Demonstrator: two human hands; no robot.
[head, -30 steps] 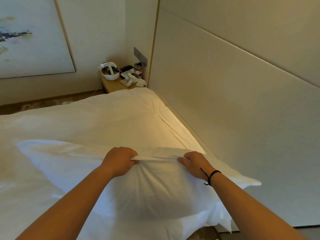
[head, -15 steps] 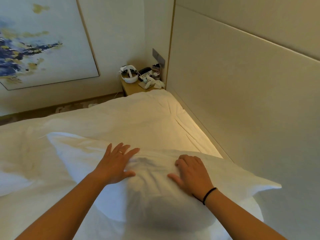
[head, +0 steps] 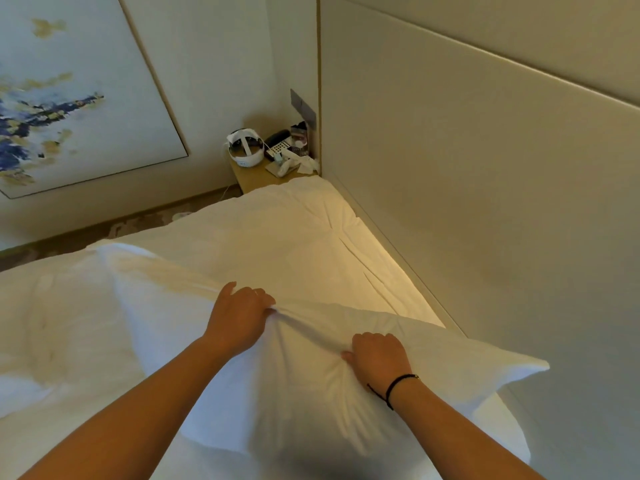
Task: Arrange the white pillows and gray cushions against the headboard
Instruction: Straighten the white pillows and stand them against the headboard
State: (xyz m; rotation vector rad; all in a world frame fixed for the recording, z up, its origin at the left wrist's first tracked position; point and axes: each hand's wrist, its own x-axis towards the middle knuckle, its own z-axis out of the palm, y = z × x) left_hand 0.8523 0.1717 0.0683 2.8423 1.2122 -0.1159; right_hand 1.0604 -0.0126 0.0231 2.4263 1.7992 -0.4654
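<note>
A white pillow [head: 311, 393] lies on the bed [head: 277, 237] beside the beige headboard [head: 485, 202]; the left hand [head: 239, 317] pinches its upper seam, the right hand [head: 379, 355] bunches its fabric in curled fingers.

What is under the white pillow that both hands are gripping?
The white pillow lies on the white duvet, gripped by the left hand and right hand. What lies directly beneath it is covered.
</note>
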